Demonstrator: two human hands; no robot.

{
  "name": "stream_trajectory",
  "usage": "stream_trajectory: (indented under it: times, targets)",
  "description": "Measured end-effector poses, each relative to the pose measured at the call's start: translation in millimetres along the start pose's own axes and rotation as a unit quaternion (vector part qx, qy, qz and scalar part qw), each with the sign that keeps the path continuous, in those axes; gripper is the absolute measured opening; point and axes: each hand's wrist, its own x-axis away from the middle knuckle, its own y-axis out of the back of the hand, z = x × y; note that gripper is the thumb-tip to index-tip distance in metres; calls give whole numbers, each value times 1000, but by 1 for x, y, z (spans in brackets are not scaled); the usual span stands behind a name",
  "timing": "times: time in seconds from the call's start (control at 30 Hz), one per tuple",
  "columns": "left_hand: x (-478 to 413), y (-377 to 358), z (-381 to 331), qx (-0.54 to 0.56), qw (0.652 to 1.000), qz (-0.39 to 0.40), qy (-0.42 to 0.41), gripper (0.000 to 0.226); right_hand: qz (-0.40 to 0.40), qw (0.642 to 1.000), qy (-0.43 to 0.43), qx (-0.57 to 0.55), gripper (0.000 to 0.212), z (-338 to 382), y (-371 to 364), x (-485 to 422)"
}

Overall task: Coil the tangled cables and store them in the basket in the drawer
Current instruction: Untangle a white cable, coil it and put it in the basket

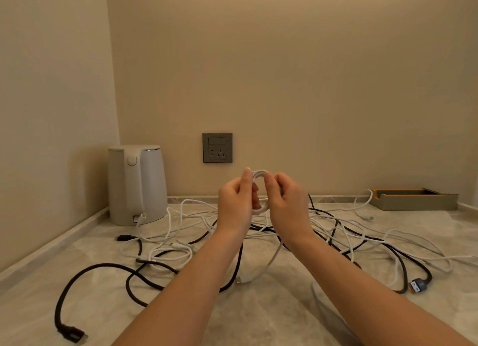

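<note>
Nearest the counter's front edge, a black braided cable (90, 269) is lying in wide loops on the marble countertop (271, 317), its flat plug pointing toward the lower left corner. Just beyond it, below the forearms, the free tail (274, 261) of a white cable is hanging down from the hands. Its long axis is running steeply from the coil toward the viewer and ending at a white connector (244, 278) on the stone.

Above the tangle, a small white coil (259, 174) is being held upright between both hands, its opening facing the viewer. It is being pinched on its left side by the left hand (235, 203) and gripped on its right side by the curled fingers of the right hand (285, 203). Neither hand is nearer, but the tail is dropping under the right wrist. The next turn is therefore likely to be fed by that hand.

Farther back, loose white cables (178, 246), not yet coiled, are sprawling across the stone. At the wall, a kettle (137, 185), a wall socket (217, 148) and a tray (413, 200) are standing. No basket or drawer is being shown.
</note>
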Motion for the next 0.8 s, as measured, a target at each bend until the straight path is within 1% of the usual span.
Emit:
stream_trajectory:
  times: [0.13, 0.2, 0.27, 0.43, 0.5, 0.57, 0.67, 0.73, 0.8]
  targets:
    - [8, -10, 6, -78, 997, 21, -15, 44, -56, 998, -23, -11, 39, -4, 1, -1]
    - [9, -12, 9, -89, 996, 2, -17, 45, -66, 997, -37, -15, 38, -3, -3, 2]
    - [6, -9, 10, -74, 997, -30, -11, 48, -52, 997, -51, -39, 38, 1, -8, 7]
    - [-7, 7, 3, -75, 993, -88, 1, 53, 37, 993, -51, -95, 37, 10, -11, 9]
    - [-16, 18, 2, -68, 992, -103, 18, 53, 78, 992, -54, -88, 37, 9, -5, 3]
    - [-22, 26, 2, -63, 990, -119, 35, 52, 104, 992, -65, -36, 35, 6, 4, -3]
    - [-23, 30, 3, -50, 990, -124, 48, 50, 142, 983, -117, 23, 36, 0, 12, -7]
    - [-24, 31, 4, -13, 989, -135, 65, 47, 214, 965, -126, 79, 38, 0, 14, -7]
    - [-26, 35, 4, 39, 985, -139, 94, 45, 287, 942, -96, 147, 38, 3, 11, -3]
